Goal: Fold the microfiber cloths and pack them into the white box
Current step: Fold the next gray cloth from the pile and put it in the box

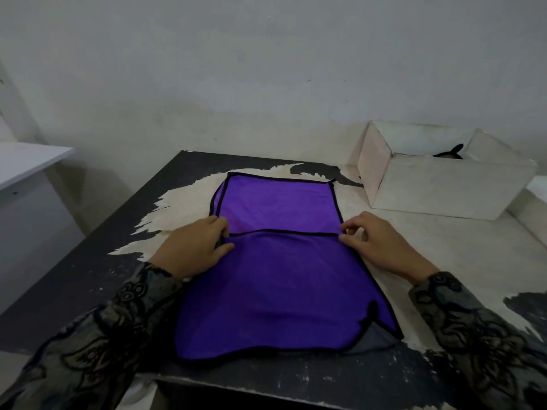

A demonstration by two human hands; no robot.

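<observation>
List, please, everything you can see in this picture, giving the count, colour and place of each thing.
microfiber cloth: one, purple with black trim, spread mid-table, near edge folded to its middle.
white box: one, open-topped, far right of the table; something black shows inside.
table: one, black top worn to pale patches, under the cloth.
shelf: one, white, far left.
wall: grey-white, behind.
sleeves: two, dark patterned, on both forearms.
left hand: grips the fold's left end.
right hand: pinches the fold's right end.

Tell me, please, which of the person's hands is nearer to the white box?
Right. The right hand pinches the purple cloth at its right edge, just in front of the white box; the left hand grips the cloth's left edge, across from it.
</observation>
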